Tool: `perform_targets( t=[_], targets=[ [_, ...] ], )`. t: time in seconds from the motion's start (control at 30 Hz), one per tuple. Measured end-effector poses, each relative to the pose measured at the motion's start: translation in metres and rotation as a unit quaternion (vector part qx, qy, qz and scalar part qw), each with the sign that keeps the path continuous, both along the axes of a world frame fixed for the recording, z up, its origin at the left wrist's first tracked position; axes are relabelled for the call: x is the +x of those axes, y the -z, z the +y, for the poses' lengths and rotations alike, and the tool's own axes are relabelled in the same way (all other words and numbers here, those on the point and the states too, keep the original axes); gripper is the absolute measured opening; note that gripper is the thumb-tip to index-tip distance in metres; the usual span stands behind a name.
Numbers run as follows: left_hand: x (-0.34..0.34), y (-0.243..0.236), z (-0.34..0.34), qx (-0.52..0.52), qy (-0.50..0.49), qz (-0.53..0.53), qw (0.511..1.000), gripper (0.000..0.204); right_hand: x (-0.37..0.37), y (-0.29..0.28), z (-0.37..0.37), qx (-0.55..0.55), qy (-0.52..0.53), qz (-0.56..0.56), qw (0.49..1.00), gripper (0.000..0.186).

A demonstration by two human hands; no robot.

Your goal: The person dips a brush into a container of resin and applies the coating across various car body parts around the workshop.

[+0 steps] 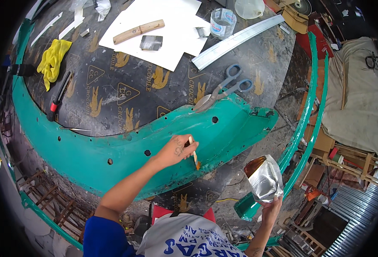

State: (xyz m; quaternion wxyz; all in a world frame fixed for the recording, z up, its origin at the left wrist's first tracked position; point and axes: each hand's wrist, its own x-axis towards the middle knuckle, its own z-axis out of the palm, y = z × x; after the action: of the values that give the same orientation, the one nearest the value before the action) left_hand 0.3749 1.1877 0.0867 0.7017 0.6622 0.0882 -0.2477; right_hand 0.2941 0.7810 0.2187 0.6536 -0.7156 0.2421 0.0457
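While the left hand (176, 150) pinches an amber-tipped wooden brush (193, 150) over a curved green panel (82, 154), the right hand (271, 209) grips an open silver foil pouch (266, 182) to its right. Blue-handled metal scissors (218, 93) lie at the panel's far edge.

We've got a thin brush (194, 155) in our left hand (174, 150), orange-brown bristles at the curved green panel (90, 154), near its lower edge. Our right hand (271, 209) grips a silver foil pouch (266, 183) low down: top open, amber inside, held off the panel's right end. 1 pair of scissors (228, 84), 2 blue-grey loops, at the panel's upper edge. Beyond, we see 1 wooden stick (139, 31) on white sheets (171, 55), pale ribbed strip (240, 42) alongside.
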Motion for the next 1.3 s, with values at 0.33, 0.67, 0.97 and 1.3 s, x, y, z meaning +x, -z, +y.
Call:
perform_targets(
  t=[0.33, 0.67, 0.97, 1.3],
  targets=[
    [0.106, -0.015, -0.059, -0.074, 0.008, -0.121, 0.99, 0.03, -0.002, 0.001, -0.009, 0.04, -0.001, 0.005, 0.999, 0.068],
    [0.073, -0.006, -0.031, 0.005, 0.073, -0.403, 0.913, 0.026, -0.002, 0.002, -0.009, 0.033, 0.016, 0.004, 0.999, 0.067],
    [0.004, -0.013, 0.018, 0.028, 0.206, -0.281, 0.937, 0.035, 0.002, -0.001, -0.001, 0.041, -0.006, -0.006, 0.999, 0.066],
    [-0.018, -0.025, 0.052, 0.046, 0.236, -0.24, 0.941, 0.022, 0.004, 0.001, -0.006, 0.031, -0.038, -0.013, 0.999, 0.067]
  ],
)
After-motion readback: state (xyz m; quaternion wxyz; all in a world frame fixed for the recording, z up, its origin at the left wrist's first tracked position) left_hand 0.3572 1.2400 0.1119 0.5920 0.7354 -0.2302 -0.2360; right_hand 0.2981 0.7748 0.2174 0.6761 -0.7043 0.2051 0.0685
